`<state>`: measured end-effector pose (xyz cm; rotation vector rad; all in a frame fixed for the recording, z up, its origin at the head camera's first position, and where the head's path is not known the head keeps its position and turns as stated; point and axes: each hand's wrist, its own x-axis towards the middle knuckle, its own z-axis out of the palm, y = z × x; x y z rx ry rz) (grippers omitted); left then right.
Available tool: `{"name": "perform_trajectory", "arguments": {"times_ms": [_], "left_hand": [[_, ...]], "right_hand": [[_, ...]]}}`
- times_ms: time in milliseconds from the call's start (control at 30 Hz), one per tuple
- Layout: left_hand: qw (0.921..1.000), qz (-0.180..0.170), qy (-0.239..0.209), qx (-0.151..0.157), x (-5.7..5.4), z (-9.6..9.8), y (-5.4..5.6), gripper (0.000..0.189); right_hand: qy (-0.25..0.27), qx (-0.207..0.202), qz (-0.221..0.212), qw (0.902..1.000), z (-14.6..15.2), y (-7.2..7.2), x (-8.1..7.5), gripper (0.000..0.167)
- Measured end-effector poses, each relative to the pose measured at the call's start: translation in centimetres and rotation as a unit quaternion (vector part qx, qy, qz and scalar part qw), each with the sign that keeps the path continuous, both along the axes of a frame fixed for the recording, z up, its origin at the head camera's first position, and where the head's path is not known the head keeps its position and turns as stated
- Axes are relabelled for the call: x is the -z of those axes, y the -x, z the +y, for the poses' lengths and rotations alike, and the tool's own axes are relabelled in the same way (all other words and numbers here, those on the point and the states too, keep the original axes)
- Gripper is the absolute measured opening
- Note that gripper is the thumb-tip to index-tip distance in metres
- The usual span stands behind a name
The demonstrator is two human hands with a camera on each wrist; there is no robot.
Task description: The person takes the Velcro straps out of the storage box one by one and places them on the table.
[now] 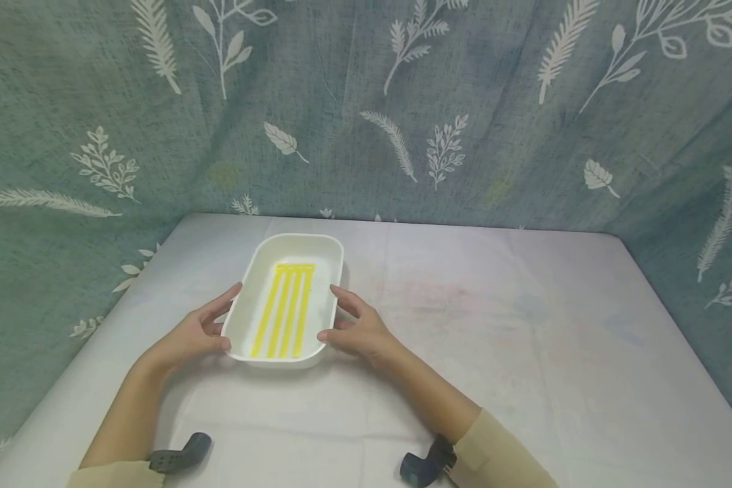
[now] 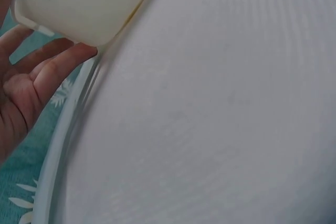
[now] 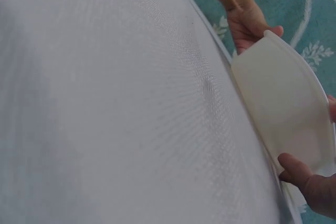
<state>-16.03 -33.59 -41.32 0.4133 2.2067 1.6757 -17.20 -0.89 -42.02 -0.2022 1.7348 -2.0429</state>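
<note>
A white rectangular tray [image 1: 326, 271] with rounded corners is held between both hands, left of the table's middle. Inside it lie several yellow strips [image 1: 303, 312] running lengthwise, joined by a crosswise one at the far end. My left hand [image 1: 195, 332] grips the left side, thumb at the near corner, fingers spread along the wall. On the opposite side my right hand [image 1: 366, 332] holds the rim, its thumb near the front right corner. The left wrist view shows the tray's outer wall [image 2: 84, 3] with left fingertips at its lower edge. Both hands appear around the tray in the right wrist view.
A white cloth [image 1: 463, 379] with faint stains covers the table. Behind and beside it hangs a green-blue curtain [image 1: 329, 163] with white leaf prints. A dark device sits at each wrist, by the beige sleeves [image 1: 500, 454].
</note>
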Motion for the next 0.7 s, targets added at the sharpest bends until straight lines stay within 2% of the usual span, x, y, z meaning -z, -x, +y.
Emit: {"name": "perform_trajectory", "arguments": {"times_ms": [167, 533, 700], "left_hand": [[0.9999, 0.005, 0.005, -0.009, 0.1, 0.5, -0.1, 0.103], [0.9971, 0.025, 0.070, -0.020, -0.1, 1.6, -0.2, 0.100], [0.9978, 0.019, 0.061, -0.015, -0.2, 2.4, -0.3, 0.100]], "right_hand": [[-0.004, -0.005, 0.001, 1.0000, 0.5, 0.0, -0.1, 0.087], [0.019, -0.020, -0.001, 0.9996, 1.7, 0.1, 0.0, 0.087], [0.012, -0.018, -0.004, 0.9998, 2.3, 0.2, 0.0, 0.089]]}}
